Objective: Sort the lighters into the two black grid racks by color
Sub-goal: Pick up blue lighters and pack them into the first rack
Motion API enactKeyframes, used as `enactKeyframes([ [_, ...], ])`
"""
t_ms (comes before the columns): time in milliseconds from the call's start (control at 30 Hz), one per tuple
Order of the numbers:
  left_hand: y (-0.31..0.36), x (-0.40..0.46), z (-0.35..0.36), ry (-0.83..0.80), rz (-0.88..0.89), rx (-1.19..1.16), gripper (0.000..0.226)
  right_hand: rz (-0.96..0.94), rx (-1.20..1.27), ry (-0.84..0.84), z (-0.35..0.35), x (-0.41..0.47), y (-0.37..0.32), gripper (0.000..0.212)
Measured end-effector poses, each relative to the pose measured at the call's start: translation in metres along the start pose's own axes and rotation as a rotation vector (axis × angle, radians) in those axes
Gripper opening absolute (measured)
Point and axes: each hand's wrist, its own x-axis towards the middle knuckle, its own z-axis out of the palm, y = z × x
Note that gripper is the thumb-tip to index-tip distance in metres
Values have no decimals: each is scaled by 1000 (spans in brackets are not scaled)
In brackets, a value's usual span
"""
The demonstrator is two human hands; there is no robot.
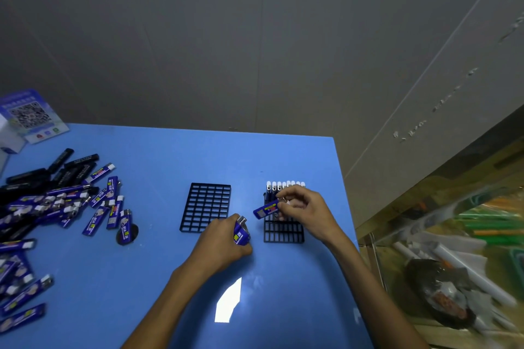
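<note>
- Right hand has a blue lighter pinched by its metal head in curled fingertips, body angled down and left over the right grid rack.
- Left hand is wrapped round another blue lighter or two, heads up, resting on the blue surface between the racks. The exact count is hard to tell.
- The step looks like seating this lighter in the next free cell. Best to swing it upright first, base down, line it up just in front of the filled row, then let it drop straight so it doesn't snag the grid bars.
- Right rack: one row of blue lighters standing along its far edge, white tops up; nearer cells look open, though the hand hides some.
- Left grid rack: every visible cell bare, no black lighters in yet; its near corner is hidden behind the left hand.
- Loose pile of blue and black lighters waits far left, well apart from both racks.
</note>
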Motion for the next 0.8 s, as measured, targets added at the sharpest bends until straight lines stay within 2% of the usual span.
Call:
enactKeyframes([
  [167,-4,-2,-3,0,-8,-13,33,-53,-298,148,2,5,12,13],
  [367,-12,-3,-5,-9,-28,-8,30,-49,-517,173,5,12,25,6],
  [533,-16,0,-8,-6,-29,9,30,-66,-611,201,14,19,28,9],
  [800,-23,5,-11,-4,-30,21,28,-40,-591,211,27,23,29,14],
])
